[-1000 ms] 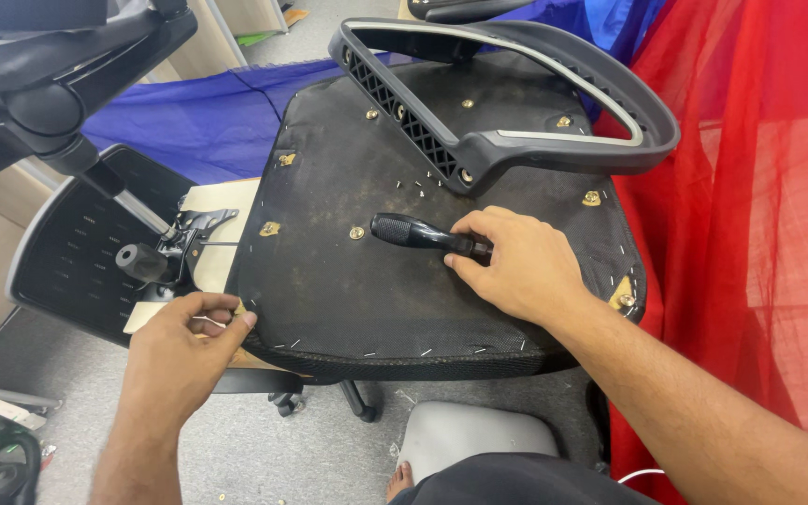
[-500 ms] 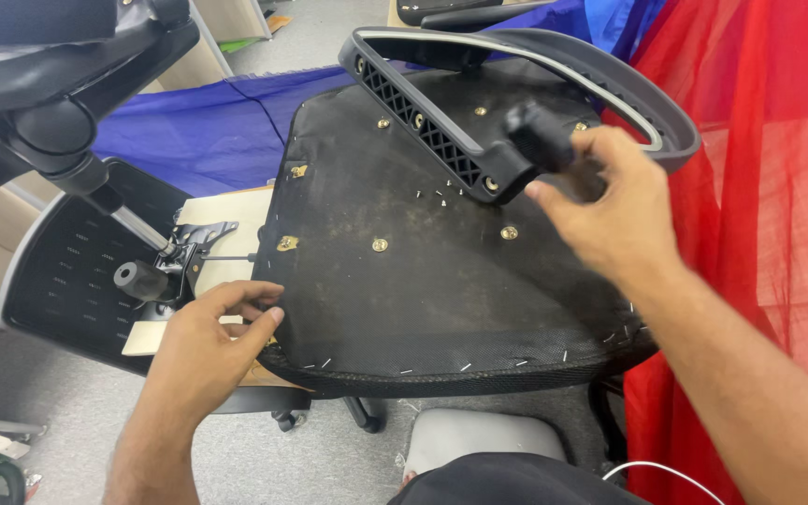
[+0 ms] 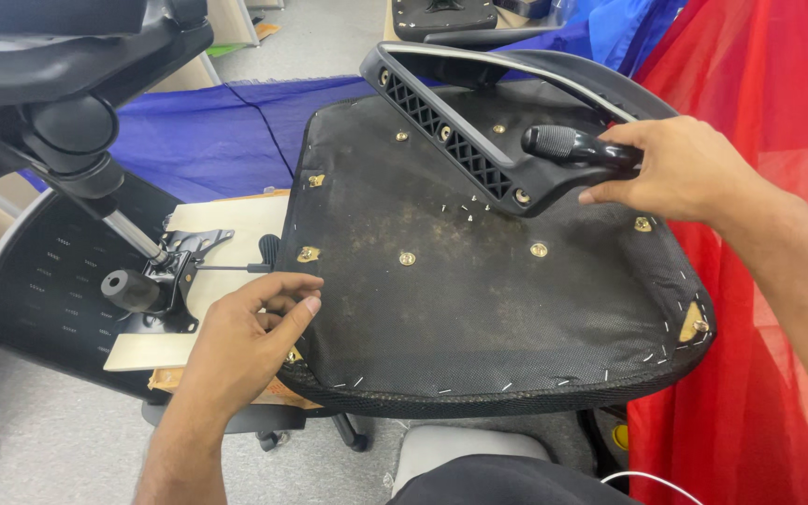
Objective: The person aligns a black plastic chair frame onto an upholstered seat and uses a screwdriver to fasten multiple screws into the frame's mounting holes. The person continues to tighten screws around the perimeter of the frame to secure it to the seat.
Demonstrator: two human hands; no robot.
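An upturned office chair seat (image 3: 479,318) lies before me, its black fabric underside stapled along the edge and dotted with brass threaded inserts. A black plastic armrest frame (image 3: 465,140) rests across its far side. My right hand (image 3: 675,168) grips a black-handled tool (image 3: 577,147) held over the armrest's near end. My left hand (image 3: 245,341) rests with curled fingers on the seat's left edge, steadying it.
A chair base mechanism with a metal plate and knob (image 3: 156,276) lies on a pale board at left, over a black mesh backrest (image 3: 39,299). Blue cloth (image 3: 217,131) lies behind, red cloth (image 3: 759,374) hangs at right. Another chair arm (image 3: 58,65) looms upper left.
My right hand lifted the black-handled tool off the seat's middle and carried it up and right to the armrest. My left hand shifted slightly along the seat's left edge.
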